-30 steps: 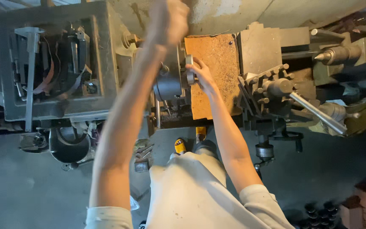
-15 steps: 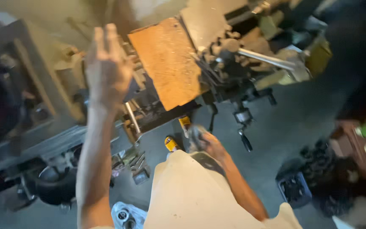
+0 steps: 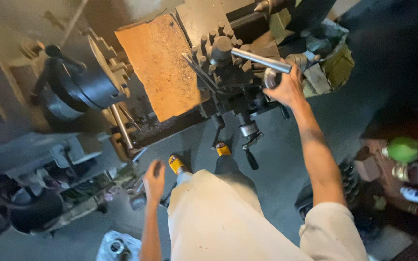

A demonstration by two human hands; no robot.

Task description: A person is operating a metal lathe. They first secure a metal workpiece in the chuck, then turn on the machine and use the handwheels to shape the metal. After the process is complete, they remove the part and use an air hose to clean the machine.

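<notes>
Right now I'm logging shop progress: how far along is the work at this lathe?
Early, by the look of it. Done: nothing shows as finished; the chuck looks empty. In hand: the right hand grips a handwheel by the tool post; the left hand hangs free. Left: I see no workpiece mounted, so mounting and cutting seem still ahead.

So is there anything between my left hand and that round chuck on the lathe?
Nothing visible stands between them. The left hand hangs open and empty low beside the machine, with only open air up to the chuck. The right hand is off on the other side, at a small round handwheel below the long steel handle.
</notes>
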